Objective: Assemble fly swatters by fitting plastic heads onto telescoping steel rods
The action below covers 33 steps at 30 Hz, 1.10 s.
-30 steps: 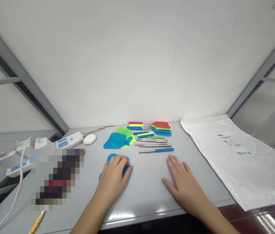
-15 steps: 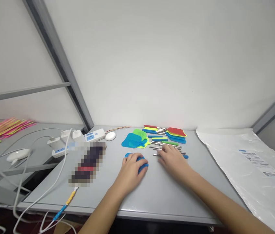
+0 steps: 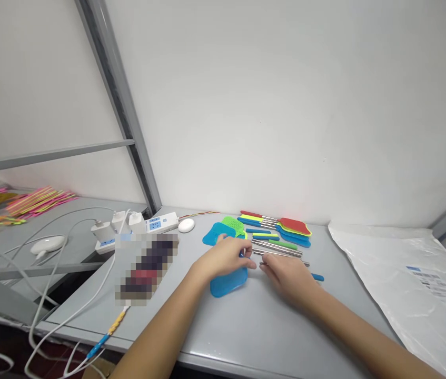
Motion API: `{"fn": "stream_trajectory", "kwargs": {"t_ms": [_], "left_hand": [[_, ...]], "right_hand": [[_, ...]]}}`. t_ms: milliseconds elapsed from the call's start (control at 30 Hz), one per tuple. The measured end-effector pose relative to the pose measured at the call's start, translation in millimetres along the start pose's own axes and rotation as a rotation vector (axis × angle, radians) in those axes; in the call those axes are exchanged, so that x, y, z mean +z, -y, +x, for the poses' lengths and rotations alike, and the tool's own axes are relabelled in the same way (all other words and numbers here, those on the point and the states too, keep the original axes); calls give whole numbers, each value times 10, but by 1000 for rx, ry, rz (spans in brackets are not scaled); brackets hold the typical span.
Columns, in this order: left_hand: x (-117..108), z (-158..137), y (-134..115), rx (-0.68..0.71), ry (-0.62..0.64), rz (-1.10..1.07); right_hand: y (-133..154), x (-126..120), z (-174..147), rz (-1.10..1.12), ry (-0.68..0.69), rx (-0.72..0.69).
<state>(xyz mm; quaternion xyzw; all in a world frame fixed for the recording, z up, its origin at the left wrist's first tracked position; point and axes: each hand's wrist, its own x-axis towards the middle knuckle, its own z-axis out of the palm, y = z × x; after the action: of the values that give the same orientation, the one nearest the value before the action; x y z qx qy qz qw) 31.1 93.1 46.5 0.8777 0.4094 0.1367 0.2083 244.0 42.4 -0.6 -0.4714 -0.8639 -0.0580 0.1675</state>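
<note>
My left hand (image 3: pixel 226 258) is closed around the neck end of a blue fly swatter head (image 3: pixel 228 284), whose flat paddle hangs down toward me. Just to its right, my right hand (image 3: pixel 288 273) grips a metal rod with a blue handle (image 3: pixel 317 277); the rod's bare tip points at the swatter head, a small gap apart. Behind my left hand lie another blue swatter head (image 3: pixel 217 231) and a green swatter head (image 3: pixel 235 225). Several metal rods (image 3: pixel 281 248) and a green handle (image 3: pixel 284 245) lie behind my right hand.
Whole fly swatters (image 3: pixel 294 226) in red, yellow and blue are stacked at the back. To the right is a white plastic bag (image 3: pixel 380 252) with a label. A pixelated dark object (image 3: pixel 149 268), a power strip (image 3: pixel 162 222), a white round device (image 3: pixel 186 225) and cables are on the left.
My left hand has lifted the blue swatter head off the table and turned its paddle toward me. My right hand has picked up the blue-handled rod and brought it closer. The view has shifted slightly.
</note>
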Motion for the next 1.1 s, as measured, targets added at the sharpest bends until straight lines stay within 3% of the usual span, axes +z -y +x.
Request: {"fn": "stream_trajectory", "kwargs": {"t_ms": [100,200,333,433,767,1100], "left_hand": [[-48,174,-3,66,140,-74],[46,218,54,76,292,-141],[206,167,119,52,369,-157],[261,157,117,25,405,-174],[256,188,113,34,424,-212],[303,185,142,59,384,-215]], "right_hand": [[-70,88,-113,-53,-23,-49],[-141,195,-172,-80,-61,-46],[-158,238,-148,-26,-102,-1],[-124,227,-136,17,-35,-36],[-104,165,-173,250,63,55],[-91,151,-198,272,56,-145]]}}
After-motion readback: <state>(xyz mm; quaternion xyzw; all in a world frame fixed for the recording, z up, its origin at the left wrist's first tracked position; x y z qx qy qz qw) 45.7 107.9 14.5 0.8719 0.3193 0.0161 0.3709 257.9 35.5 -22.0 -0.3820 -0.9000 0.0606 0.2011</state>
